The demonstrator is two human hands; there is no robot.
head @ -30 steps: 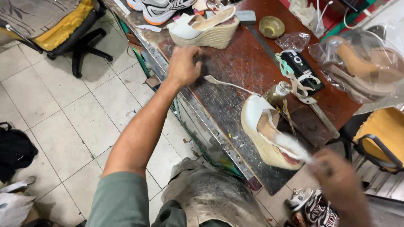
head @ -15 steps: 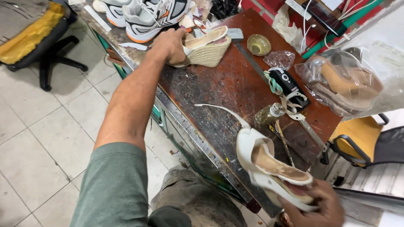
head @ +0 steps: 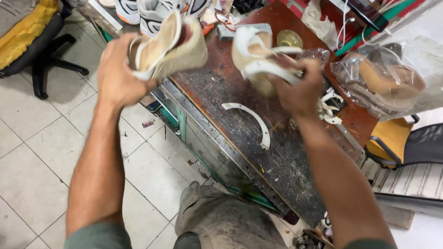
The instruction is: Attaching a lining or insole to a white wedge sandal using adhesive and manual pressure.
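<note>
Above the bench (head: 240,124), left hand (head: 117,74) fingers grip 1 beige wedge shoe (head: 173,44); right hand (head: 300,90) fingers clasp another white shoe (head: 254,50).

The left hand (head: 117,74) grips a beige wedge shoe (head: 168,46) lifted above the edge of the worn workbench (head: 277,166), while the right hand (head: 300,90) holds a white wedge shoe (head: 256,50) over it; a curved white strap (head: 251,122) lies loose on the bench between the arms

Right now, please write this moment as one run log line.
left hand: holds beige wedge sandal | right hand: holds white wedge sandal | workbench: loose white strap
</note>
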